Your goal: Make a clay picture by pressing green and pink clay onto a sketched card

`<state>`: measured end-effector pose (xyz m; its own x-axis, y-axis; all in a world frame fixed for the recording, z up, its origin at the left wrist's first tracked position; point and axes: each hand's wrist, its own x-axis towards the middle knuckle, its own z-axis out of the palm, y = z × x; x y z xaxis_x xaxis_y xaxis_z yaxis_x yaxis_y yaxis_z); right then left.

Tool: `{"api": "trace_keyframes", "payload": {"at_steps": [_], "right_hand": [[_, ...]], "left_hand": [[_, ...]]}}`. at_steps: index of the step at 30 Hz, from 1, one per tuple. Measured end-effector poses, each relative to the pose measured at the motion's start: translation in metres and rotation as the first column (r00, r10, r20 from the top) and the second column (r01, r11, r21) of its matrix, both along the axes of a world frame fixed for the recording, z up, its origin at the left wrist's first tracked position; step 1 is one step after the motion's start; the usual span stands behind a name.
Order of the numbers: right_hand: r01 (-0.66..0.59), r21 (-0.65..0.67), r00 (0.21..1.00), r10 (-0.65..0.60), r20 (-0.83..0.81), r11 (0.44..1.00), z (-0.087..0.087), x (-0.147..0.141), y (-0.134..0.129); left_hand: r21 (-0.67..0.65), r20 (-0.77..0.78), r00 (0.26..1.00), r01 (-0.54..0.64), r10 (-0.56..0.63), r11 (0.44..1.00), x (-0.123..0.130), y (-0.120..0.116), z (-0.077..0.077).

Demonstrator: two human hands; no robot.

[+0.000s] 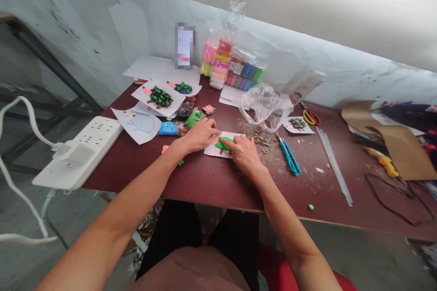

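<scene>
Scuffed pale grey wall [85, 45] behind a dark red work table [143, 177], and it's a pretty busy craft setup. Right hand [241, 153] has its fingertips pressed down on a green clay strip [223, 144], which sits on a white card [218, 148] right at the front of the table. Left hand [200, 135] is just beside it, fingers loosely bent near the top of the card, though I can't tell if they're gripping anything. Orange clay shows on the card too.

Just past the hands there's a heap of sunflower seeds [262, 138] under a crumpled clear plastic bag [266, 107]. Over on the left are hedgehog paper sheets [159, 97], some with green and dark clay spines, and a white power strip [77, 152] at the table's corner. Further back is a clear bag of colourful clay packs [232, 63], but I can't read any brand or label on them, they're too small. An upright pixelated rectangle [185, 45] is blurred out too. To the right are a blue craft knife [288, 157], yellow-and-red scissors [310, 117] and clear glue sticks [332, 163]
</scene>
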<state>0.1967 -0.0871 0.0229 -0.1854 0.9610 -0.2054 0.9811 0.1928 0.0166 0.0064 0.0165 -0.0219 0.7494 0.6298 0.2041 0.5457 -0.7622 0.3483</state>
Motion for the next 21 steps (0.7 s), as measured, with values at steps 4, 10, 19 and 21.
{"api": "trace_keyframes", "payload": {"at_steps": [4,10,19,21], "right_hand": [[0.015,0.008,1.000,-0.015,-0.004,1.000,-0.001,0.000,0.000],[0.029,0.016,1.000,-0.029,-0.001,0.999,0.000,-0.001,0.000],[0.026,0.025,1.000,-0.027,0.011,0.999,-0.002,-0.002,0.003],[0.045,0.012,0.999,-0.045,-0.011,0.999,-0.001,-0.001,0.004]], "left_hand": [[-0.132,0.070,0.997,0.051,-0.042,0.990,-0.008,0.000,0.009],[-0.159,-0.027,0.998,0.044,-0.049,0.986,-0.008,-0.006,0.020],[-0.134,-0.044,0.998,0.048,-0.054,0.990,-0.008,-0.005,0.016],[-0.131,-0.047,0.997,0.047,-0.054,0.990,-0.008,-0.005,0.016]]}}
